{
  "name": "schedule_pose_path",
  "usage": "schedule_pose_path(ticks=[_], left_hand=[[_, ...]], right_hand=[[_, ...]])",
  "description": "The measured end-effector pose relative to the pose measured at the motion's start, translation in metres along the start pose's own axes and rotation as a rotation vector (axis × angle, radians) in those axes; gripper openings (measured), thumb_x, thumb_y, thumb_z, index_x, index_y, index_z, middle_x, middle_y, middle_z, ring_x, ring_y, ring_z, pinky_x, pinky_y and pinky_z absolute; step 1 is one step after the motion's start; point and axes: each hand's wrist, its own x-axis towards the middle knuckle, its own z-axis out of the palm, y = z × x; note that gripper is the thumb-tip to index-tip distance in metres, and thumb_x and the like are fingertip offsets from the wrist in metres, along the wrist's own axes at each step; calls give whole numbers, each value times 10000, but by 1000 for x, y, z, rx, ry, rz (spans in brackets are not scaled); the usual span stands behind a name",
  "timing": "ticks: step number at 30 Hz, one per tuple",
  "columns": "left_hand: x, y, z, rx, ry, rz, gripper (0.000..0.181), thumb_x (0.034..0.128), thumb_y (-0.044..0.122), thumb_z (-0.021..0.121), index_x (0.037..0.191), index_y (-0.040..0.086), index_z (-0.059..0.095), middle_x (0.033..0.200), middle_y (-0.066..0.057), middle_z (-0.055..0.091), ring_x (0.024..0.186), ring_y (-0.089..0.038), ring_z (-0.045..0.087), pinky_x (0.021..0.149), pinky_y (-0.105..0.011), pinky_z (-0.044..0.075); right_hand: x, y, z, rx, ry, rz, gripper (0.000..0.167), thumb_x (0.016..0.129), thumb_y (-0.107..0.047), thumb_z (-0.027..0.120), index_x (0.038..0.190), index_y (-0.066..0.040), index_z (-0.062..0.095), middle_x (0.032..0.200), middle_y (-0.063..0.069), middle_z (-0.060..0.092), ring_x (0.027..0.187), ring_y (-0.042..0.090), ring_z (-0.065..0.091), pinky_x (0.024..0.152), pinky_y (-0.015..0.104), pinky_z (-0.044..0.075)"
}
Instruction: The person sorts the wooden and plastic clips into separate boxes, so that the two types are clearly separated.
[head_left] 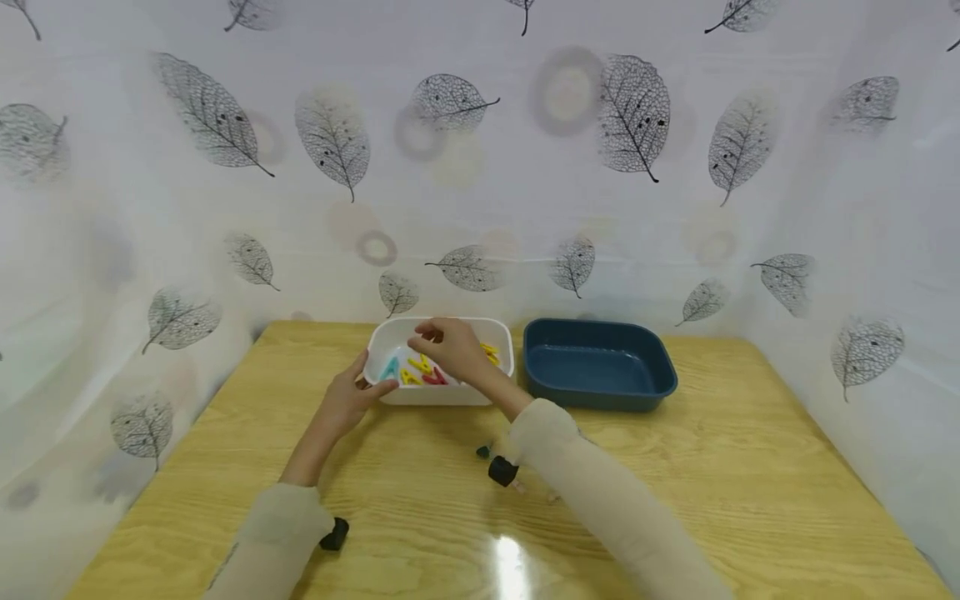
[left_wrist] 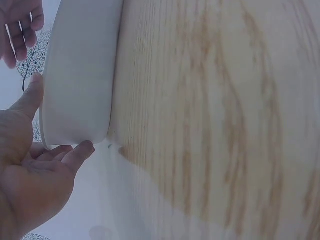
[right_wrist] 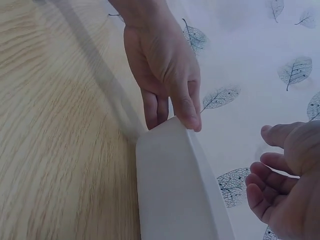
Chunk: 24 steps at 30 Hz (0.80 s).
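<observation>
A white plastic tub (head_left: 442, 395) stands near the back of the table, with several clothespins (head_left: 420, 364) in yellow, red and light blue lying inside. My left hand (head_left: 347, 406) holds the tub's left end, thumb at the rim and fingers against the outer wall, as the left wrist view of the hand (left_wrist: 42, 175) shows. Above the tub's opening hovers my right hand (head_left: 452, 346), its fingers loosely bent. No object shows between those fingers in the right wrist view, where the hand (right_wrist: 295, 172) is apart from the tub wall (right_wrist: 172, 185).
Just right of the white tub is a dark blue tub (head_left: 600, 401) with nothing visible inside. Both stand on a wooden table (head_left: 420, 508), backed by a leaf-patterned curtain (head_left: 480, 200). A small dark green thing (head_left: 483, 452) shows beside the right wrist camera (head_left: 502, 471).
</observation>
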Motion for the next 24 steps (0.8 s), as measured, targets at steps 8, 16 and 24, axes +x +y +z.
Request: schedule_pose_path(ticks=[8,16,24], left_hand=[[0,2,0,-5,-8,-19,898,1002,234,716,1608,-64,123,1642,-318,156,1446,-459,365,1152,-486,394],[-3,4,-1,17,-11,-19,926,992,263,726,1605,-70,117,1627,-345,156,1432,-480,375,1129,-488,416],[-2,3,-1,2,-29,-31,927,1002,259,713,1611,-60,92,1634,-345,146,1451,-464,358,1138,-482,409]], right_hand=[[-23,7,-26,-4,7,-25,332,1012,-224,699,1259,-4,712,1106,117,750,965,229,695,830,294,575],[-41,19,-53,71,7,-8,369,1028,-231,675,1322,-7,675,1143,120,727,996,235,681,824,357,586],[-59,30,-79,20,45,15,403,1019,-270,688,1342,-30,672,1187,115,726,1027,256,678,856,435,586]])
